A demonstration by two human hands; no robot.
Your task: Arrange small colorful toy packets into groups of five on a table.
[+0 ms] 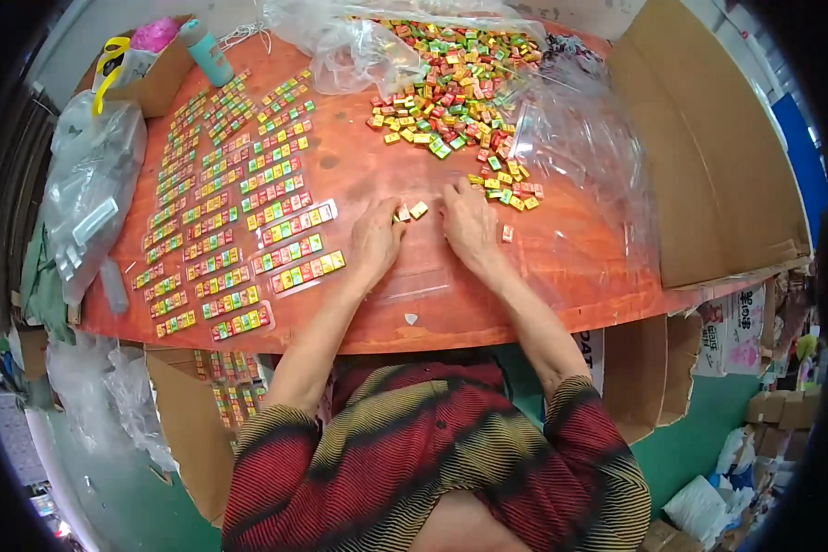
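Small boxes [460, 94]: rectangular, red, yellow, green; many heaped loose.

Bright, fairly even light; glare on clear plastic [584, 152], sheen on table [340, 138]; fisheye-bent edges, black rim, far boxes [469, 69] soft.

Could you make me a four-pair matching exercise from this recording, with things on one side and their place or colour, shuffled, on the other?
Things
1. Left hand
2. Bottle
3. Loose heap of little boxes
4. Tall cardboard panel

Places and colours
A. Brown, standing at the right side of the table
B. Mixed red, yellow and green, toward the far edge
C. Beside two small boxes near the table's middle
D. Teal, at the far left

Right pairs: 1-C, 2-D, 3-B, 4-A
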